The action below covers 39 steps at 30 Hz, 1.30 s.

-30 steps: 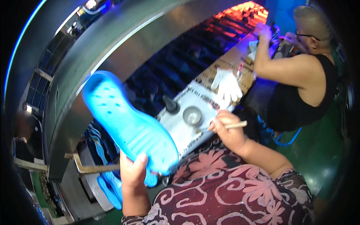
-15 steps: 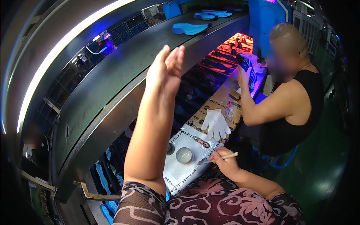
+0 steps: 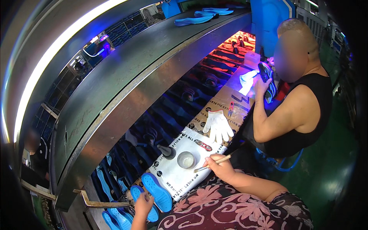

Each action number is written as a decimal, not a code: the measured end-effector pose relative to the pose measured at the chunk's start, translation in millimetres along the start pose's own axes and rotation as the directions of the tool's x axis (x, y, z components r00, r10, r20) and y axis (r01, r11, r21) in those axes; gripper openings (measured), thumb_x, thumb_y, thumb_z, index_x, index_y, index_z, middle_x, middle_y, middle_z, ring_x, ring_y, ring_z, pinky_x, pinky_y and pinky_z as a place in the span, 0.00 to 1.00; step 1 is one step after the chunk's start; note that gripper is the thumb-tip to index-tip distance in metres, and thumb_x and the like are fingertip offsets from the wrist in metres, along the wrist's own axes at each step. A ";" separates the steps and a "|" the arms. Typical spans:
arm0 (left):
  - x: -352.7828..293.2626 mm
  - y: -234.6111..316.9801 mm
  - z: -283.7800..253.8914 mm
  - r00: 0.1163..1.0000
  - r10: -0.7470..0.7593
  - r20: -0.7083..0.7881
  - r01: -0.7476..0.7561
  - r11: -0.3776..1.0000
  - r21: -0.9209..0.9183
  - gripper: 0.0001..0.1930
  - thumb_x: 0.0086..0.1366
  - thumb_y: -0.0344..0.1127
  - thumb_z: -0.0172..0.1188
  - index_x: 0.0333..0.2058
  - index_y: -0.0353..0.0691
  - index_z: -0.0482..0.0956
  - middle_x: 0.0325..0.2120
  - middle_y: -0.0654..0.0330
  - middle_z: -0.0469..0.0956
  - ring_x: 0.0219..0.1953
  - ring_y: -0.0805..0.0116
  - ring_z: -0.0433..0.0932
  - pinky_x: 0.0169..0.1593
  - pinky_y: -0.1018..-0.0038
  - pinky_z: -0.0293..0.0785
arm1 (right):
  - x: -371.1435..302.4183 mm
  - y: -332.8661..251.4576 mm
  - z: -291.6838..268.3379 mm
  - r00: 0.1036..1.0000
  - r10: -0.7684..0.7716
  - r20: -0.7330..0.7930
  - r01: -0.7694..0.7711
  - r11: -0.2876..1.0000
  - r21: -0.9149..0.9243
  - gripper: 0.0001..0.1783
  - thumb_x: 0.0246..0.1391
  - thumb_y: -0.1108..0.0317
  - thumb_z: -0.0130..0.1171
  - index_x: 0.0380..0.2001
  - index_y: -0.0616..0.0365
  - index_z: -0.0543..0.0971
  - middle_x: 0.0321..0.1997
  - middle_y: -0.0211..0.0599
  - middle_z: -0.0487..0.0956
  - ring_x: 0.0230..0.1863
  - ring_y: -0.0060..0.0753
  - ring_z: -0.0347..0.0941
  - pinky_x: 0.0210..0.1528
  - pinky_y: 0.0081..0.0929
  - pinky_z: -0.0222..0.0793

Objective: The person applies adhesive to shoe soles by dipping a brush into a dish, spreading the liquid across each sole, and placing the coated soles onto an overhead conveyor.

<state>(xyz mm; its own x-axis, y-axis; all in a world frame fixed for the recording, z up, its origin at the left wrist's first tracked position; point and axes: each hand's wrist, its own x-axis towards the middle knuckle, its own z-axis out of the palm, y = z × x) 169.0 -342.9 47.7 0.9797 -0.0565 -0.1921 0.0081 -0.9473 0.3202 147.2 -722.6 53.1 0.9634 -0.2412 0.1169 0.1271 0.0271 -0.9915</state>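
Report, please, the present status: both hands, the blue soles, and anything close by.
Left hand over one blue sole, grip unclear. Right hand holds brush near grey bowl. Second blue sole close alongside the first.

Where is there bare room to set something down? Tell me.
On the white sheet, between the bowl, the brush tip and the near blue soles; also on the dark belt, this side of the far soles. Crowded: lower left, by the left hand.
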 end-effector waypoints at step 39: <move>-22.7 90.0 -3.3 0.965 0.017 -0.260 -0.247 0.377 -0.893 0.22 0.55 0.24 0.58 0.49 0.30 0.63 0.41 0.54 0.74 0.42 0.67 0.74 0.49 0.72 0.68 | -3.9 -60.6 86.0 0.780 -0.443 0.443 0.563 0.806 -0.185 0.12 0.53 0.68 0.54 0.17 0.58 0.77 0.17 0.32 0.73 0.23 0.35 0.67 0.42 0.31 0.61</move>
<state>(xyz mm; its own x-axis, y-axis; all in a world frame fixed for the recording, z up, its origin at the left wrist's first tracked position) 148.2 -425.9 83.9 0.9980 0.0110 0.0615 -0.0607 -0.0618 0.9962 156.0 -639.9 117.7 0.7991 0.2293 0.5557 0.6011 -0.2930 -0.7435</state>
